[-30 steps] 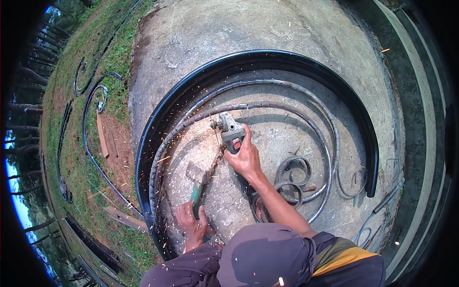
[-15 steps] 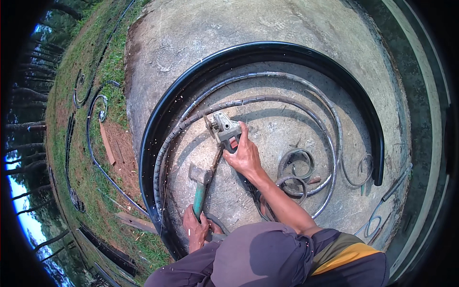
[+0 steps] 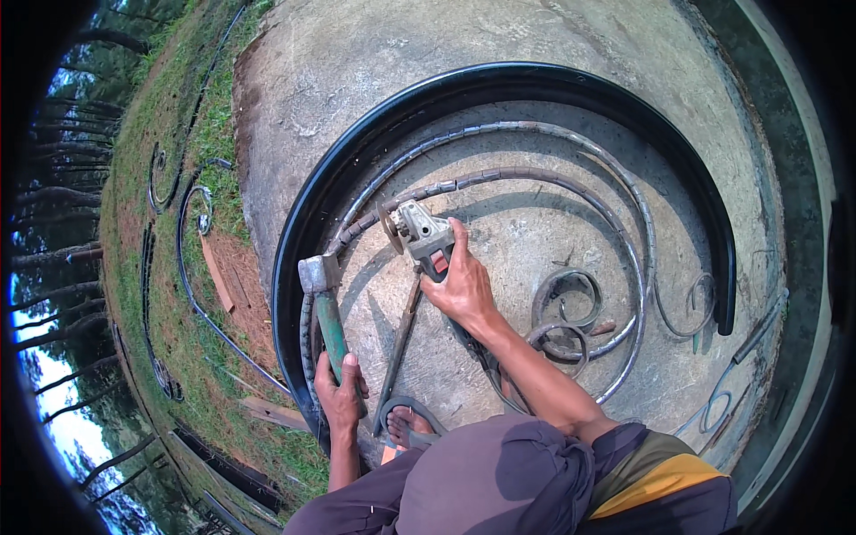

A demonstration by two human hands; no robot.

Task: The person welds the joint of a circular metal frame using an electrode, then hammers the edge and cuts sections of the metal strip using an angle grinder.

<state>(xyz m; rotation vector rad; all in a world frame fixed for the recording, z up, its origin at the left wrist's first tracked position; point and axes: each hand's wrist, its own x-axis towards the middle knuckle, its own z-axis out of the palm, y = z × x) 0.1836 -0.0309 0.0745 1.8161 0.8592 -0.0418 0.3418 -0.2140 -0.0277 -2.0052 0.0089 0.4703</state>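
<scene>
My left hand (image 3: 339,397) is closed around the green handle of a hammer (image 3: 331,325), its steel head raised near the inner side of a black curved channel. In my right hand (image 3: 465,290) is a grey angle grinder (image 3: 423,234) with a red switch, gripped by its body. The grinder's disc (image 3: 390,229) sits just below a bent metal rod (image 3: 499,176) that has closely spaced marks or notches along it. Another curved rod (image 3: 517,127) runs outside it. Between my hands a narrow dark bar (image 3: 399,352) slants down toward my foot.
The large black curved channel (image 3: 499,75) arches around the rods on a concrete slab (image 3: 374,62). Metal scrolls (image 3: 571,299) lie to the right, with a cable (image 3: 709,406) farther right. Grass on the left holds more bent rods (image 3: 183,259) and a wooden plank (image 3: 216,272).
My left hand has raised the hammer up and to the left, bringing its head beside the channel. My right hand still holds the grinder in nearly the same place.
</scene>
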